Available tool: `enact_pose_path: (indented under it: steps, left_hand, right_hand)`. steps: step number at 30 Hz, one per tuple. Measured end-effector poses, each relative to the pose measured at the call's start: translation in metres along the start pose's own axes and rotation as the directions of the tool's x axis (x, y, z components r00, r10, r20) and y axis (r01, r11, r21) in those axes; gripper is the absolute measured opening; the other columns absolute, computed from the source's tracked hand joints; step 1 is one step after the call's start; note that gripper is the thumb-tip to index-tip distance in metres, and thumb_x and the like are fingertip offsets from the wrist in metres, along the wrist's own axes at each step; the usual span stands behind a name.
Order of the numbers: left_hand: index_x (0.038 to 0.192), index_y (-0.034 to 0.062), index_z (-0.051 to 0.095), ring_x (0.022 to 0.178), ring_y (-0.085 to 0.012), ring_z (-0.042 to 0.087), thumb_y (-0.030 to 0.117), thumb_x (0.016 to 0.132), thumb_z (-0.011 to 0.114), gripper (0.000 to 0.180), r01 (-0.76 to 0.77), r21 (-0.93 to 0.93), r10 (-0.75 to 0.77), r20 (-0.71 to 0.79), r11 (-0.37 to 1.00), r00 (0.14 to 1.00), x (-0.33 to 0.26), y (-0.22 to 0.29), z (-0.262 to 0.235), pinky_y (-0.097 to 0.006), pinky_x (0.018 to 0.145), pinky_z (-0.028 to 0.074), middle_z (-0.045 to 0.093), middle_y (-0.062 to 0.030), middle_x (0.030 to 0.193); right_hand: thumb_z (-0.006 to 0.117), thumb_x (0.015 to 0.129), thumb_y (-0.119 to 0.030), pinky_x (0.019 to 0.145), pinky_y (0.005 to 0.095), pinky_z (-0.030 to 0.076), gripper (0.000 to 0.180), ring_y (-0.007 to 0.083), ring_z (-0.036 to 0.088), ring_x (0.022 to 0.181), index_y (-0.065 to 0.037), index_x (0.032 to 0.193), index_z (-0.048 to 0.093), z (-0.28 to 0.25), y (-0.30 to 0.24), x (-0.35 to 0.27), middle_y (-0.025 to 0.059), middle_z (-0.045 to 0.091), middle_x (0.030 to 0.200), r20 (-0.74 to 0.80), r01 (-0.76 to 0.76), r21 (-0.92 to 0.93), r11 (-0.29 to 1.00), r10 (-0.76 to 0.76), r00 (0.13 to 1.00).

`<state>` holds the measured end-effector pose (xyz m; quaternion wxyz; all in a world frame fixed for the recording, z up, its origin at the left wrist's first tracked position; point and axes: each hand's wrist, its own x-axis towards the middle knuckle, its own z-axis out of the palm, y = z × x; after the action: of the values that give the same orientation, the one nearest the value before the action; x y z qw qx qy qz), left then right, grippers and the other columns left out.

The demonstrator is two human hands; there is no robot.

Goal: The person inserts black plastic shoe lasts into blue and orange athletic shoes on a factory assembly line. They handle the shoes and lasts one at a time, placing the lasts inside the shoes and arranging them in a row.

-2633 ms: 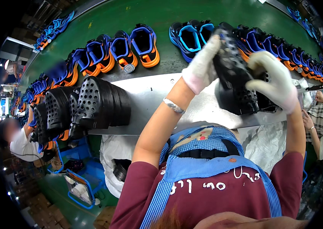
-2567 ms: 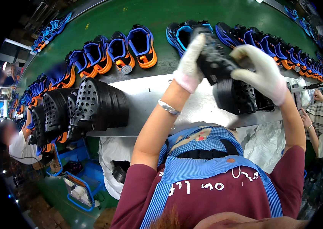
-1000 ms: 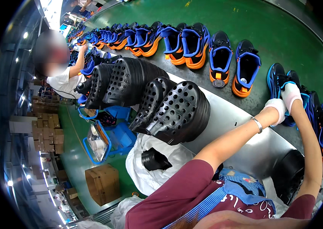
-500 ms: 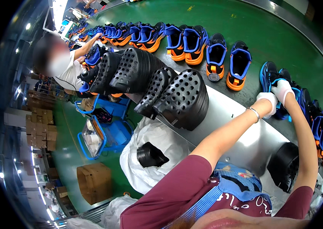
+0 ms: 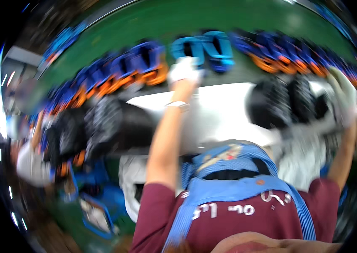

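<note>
Everything is smeared by motion. My left hand (image 5: 185, 71), in a white glove with a bracelet at the wrist, is at the near end of a light-blue shoe (image 5: 177, 45); its fingers are too blurred to read. A second light-blue shoe (image 5: 225, 47) stands beside that one to the right. My right hand (image 5: 342, 90), also gloved, is stretched out at the far right, past the black moulded pieces (image 5: 269, 103). Its fingers look extended, with nothing visible in them, close to the row of dark-blue shoes with orange soles (image 5: 288, 52).
More blue-and-orange shoes (image 5: 147, 63) line the belt on the left. Stacked black pieces (image 5: 121, 126) stand along the pale metal ledge (image 5: 225, 103). A co-worker (image 5: 33, 162) is at the far left. Below are a blue cart (image 5: 96, 215) and white sheeting (image 5: 128, 185).
The view has swung right. My hands, together at the light-blue shoes before, are now wide apart: the left stays by those shoes, the right has moved off to the right.
</note>
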<state>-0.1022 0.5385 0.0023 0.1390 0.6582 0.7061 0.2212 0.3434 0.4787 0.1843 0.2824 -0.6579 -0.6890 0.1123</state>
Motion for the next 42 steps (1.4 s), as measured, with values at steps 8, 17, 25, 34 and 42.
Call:
enact_pose_path:
  steps: [8,17,25,34,42]
  left_hand:
    - [0.121,0.0094,0.064,0.112,-0.0342,0.056,0.019,0.082,0.069,0.041,-0.184,0.29,0.292,-0.392,0.939,0.873,-0.039,0.023,-0.009,-0.042,0.096,0.045,0.059,-0.0163,0.125]
    - [0.117,0.0069,0.066,0.111,-0.0332,0.056,0.016,0.083,0.068,0.035,-0.322,0.145,0.352,-0.317,0.936,0.881,-0.051,0.049,0.003,-0.041,0.097,0.045,0.059,-0.017,0.121]
    - [0.113,0.0093,0.069,0.11,-0.0313,0.057,0.019,0.082,0.07,0.033,-0.319,0.083,0.329,-0.303,0.944,0.894,-0.046,0.022,0.018,-0.04,0.098,0.044,0.062,-0.0156,0.116]
    - [0.105,0.0095,0.068,0.104,-0.0357,0.057,0.018,0.077,0.07,0.03,-0.228,-0.095,0.188,-0.314,0.969,0.931,-0.06,0.0,0.017,-0.043,0.092,0.047,0.057,-0.0169,0.116]
    - [0.101,0.0108,0.069,0.101,-0.0335,0.058,0.02,0.076,0.069,0.026,-0.156,-0.222,0.064,-0.375,0.962,0.925,-0.071,-0.023,0.013,-0.041,0.088,0.05,0.057,-0.0138,0.113]
  right_hand:
    - [0.058,0.091,-0.033,0.085,0.0378,0.05,0.034,0.0317,0.065,0.097,-0.005,0.108,0.067,-0.021,0.115,-0.083,0.0158,0.069,0.103,-0.274,-0.279,-0.4,0.873,0.177,0.945]
    - [0.07,0.077,-0.043,0.097,0.0366,0.045,0.059,0.0317,0.056,0.114,-0.007,0.121,0.058,0.038,0.189,-0.077,0.0181,0.059,0.12,-0.137,-0.385,-0.291,0.876,0.36,0.923]
    - [0.075,0.079,-0.031,0.095,0.0377,0.046,0.049,0.0318,0.059,0.107,-0.002,0.115,0.059,0.053,0.188,-0.052,0.0172,0.061,0.115,-0.028,-0.152,-0.519,0.841,0.161,0.987]
    - [0.072,0.086,-0.02,0.104,0.0377,0.041,0.057,0.0316,0.053,0.121,0.002,0.134,0.049,0.092,0.261,-0.059,0.0197,0.056,0.13,0.06,-0.082,-0.378,0.922,0.113,0.992]
    - [0.068,0.091,-0.019,0.091,0.0333,0.043,0.04,0.0226,0.055,0.1,0.005,0.118,0.052,0.046,0.214,-0.055,0.0136,0.059,0.107,0.108,-0.106,-0.308,0.945,0.145,0.984]
